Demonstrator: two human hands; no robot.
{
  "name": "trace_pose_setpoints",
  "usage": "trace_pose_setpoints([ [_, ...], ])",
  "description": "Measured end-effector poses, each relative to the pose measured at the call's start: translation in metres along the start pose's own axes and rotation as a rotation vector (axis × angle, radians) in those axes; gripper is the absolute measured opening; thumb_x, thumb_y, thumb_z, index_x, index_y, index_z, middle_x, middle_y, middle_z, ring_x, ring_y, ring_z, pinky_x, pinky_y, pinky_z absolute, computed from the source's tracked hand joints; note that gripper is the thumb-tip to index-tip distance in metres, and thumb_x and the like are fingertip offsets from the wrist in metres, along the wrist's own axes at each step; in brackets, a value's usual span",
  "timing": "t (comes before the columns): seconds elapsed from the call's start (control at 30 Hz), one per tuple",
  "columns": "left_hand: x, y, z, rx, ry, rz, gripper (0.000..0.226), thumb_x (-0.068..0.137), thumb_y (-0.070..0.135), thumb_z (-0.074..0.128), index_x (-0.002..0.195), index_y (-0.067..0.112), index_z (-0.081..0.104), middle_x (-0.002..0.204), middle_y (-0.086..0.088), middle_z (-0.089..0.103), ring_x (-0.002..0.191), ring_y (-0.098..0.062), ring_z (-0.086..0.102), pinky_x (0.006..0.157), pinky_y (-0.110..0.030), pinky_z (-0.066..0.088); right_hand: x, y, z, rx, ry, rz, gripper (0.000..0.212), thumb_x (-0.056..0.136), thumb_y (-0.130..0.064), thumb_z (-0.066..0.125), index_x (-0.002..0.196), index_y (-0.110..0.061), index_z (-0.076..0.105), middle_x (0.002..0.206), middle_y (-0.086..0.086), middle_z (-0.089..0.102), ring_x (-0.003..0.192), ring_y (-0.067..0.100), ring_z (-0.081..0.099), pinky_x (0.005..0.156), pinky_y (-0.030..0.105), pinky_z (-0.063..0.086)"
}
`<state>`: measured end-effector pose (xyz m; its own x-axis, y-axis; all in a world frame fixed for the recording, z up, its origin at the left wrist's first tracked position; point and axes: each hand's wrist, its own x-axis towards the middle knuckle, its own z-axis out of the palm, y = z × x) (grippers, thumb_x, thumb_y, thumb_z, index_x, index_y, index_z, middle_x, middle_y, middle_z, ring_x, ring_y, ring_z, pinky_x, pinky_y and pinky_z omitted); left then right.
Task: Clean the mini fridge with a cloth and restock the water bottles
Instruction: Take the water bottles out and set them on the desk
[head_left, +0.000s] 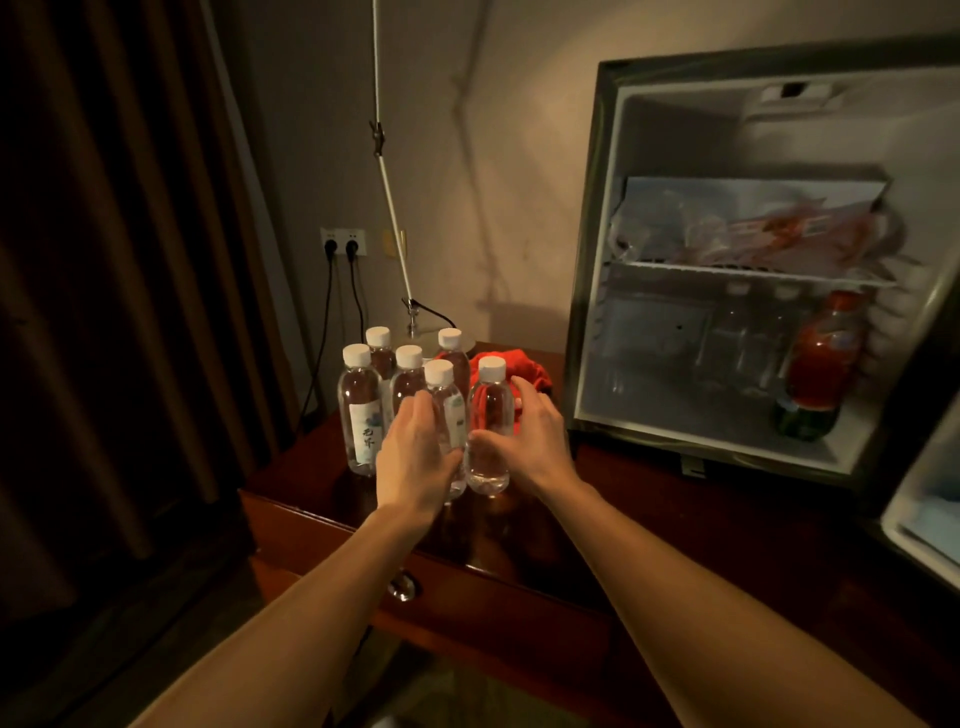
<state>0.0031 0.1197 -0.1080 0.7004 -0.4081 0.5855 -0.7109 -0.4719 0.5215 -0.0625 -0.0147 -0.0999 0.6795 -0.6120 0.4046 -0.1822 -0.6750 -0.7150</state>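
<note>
Six water bottles (410, 395) stand clustered at the cabinet top's (649, 499) left end, near its front edge. Left hand (415, 457) wraps one front bottle (451, 415); right hand (530, 436) curls around its neighbour (489, 415). Red cloth (524, 371) lies bunched just behind them. The mini fridge (727, 270) sits open at the right, a red drink bottle (821, 364) inside.

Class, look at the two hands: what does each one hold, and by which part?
The left hand grips one water bottle around its body; the right hand grips the neighbouring bottle likewise.
</note>
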Motion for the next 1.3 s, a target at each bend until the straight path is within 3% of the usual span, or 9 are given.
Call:
trace_pose_setpoints([
  [0.13,-0.008,0.020,0.004,-0.008,-0.044,0.025,0.029,0.080,0.030,0.076,0.091,0.019,0.052,0.085,0.003,0.060,0.078,-0.020,0.060,0.066,-0.037,0.052,-0.012,0.012,-0.027,-0.064,0.035,0.026,0.076,0.071,-0.040,0.081,0.136,-0.018,0.047,0.127,0.007,0.057,0.117,0.023,0.055,0.097,0.033,0.046],
  [0.3,-0.013,0.067,0.024,-0.048,-0.136,0.104,0.021,0.082,0.031,0.069,0.087,0.016,0.055,0.090,-0.005,0.065,0.087,-0.027,0.062,0.072,-0.040,0.048,-0.017,0.033,-0.083,-0.178,0.099,0.100,0.072,0.074,-0.032,0.079,0.135,-0.013,0.047,0.128,0.013,0.058,0.120,0.028,0.054,0.099,0.036,0.044],
  [0.67,0.025,0.183,0.123,-0.144,-0.373,0.219,0.048,0.082,0.034,0.068,0.126,0.019,0.055,0.126,-0.004,0.062,0.118,-0.027,0.057,0.092,-0.038,0.048,0.019,0.097,-0.205,-0.314,0.283,0.323,0.067,0.086,-0.033,0.069,0.142,-0.012,0.040,0.137,0.012,0.052,0.125,0.030,0.049,0.095,0.038,0.044],
  [0.87,0.078,0.216,0.182,-0.184,-0.451,0.216,0.047,0.078,0.036,0.069,0.121,0.022,0.057,0.114,-0.009,0.067,0.106,-0.034,0.063,0.075,-0.038,0.049,0.079,0.127,-0.212,-0.242,0.340,0.372,0.054,0.081,-0.031,0.067,0.130,-0.014,0.051,0.123,0.013,0.062,0.113,0.032,0.059,0.090,0.037,0.051],
  [0.93,0.099,0.222,0.203,-0.237,-0.476,0.195,0.052,0.076,0.038,0.068,0.125,0.024,0.057,0.111,-0.012,0.068,0.102,-0.037,0.064,0.074,-0.040,0.052,0.102,0.137,-0.212,-0.251,0.334,0.375,0.065,0.085,-0.031,0.063,0.142,-0.009,0.039,0.139,0.017,0.051,0.126,0.031,0.050,0.102,0.037,0.044],
  [1.0,0.120,0.227,0.226,-0.241,-0.491,0.220,0.060,0.074,0.044,0.063,0.130,0.024,0.052,0.115,-0.011,0.067,0.101,-0.036,0.064,0.075,-0.041,0.054,0.122,0.145,-0.214,-0.263,0.303,0.375,0.079,0.092,-0.027,0.057,0.153,-0.002,0.013,0.158,0.020,0.019,0.145,0.030,0.021,0.117,0.034,0.021],
  [1.07,0.138,0.235,0.248,-0.222,-0.483,0.240,0.060,0.082,0.039,0.061,0.136,0.015,0.047,0.125,-0.015,0.062,0.107,-0.039,0.061,0.080,-0.041,0.049,0.140,0.157,-0.215,-0.338,0.318,0.339,0.081,0.096,-0.024,0.052,0.151,0.004,0.000,0.159,0.024,0.001,0.148,0.034,0.002,0.120,0.037,0.005],
  [1.17,0.157,0.245,0.273,-0.397,-0.475,0.178,0.054,0.088,0.031,0.056,0.132,0.000,0.049,0.125,-0.023,0.061,0.114,-0.043,0.058,0.092,-0.043,0.048,0.163,0.173,-0.211,-0.418,0.387,0.312,0.074,0.100,-0.025,0.041,0.148,0.010,-0.004,0.156,0.032,-0.004,0.145,0.043,-0.004,0.119,0.046,0.000],
  [1.3,0.171,0.257,0.295,-0.618,-0.500,0.068,0.035,0.099,0.017,0.051,0.131,0.004,0.056,0.131,-0.015,0.059,0.121,-0.030,0.056,0.101,-0.034,0.046,0.185,0.188,-0.202,-0.480,0.456,0.356,0.080,0.102,-0.042,0.033,0.147,0.012,-0.005,0.154,0.036,-0.008,0.144,0.047,-0.010,0.117,0.048,-0.008],
])
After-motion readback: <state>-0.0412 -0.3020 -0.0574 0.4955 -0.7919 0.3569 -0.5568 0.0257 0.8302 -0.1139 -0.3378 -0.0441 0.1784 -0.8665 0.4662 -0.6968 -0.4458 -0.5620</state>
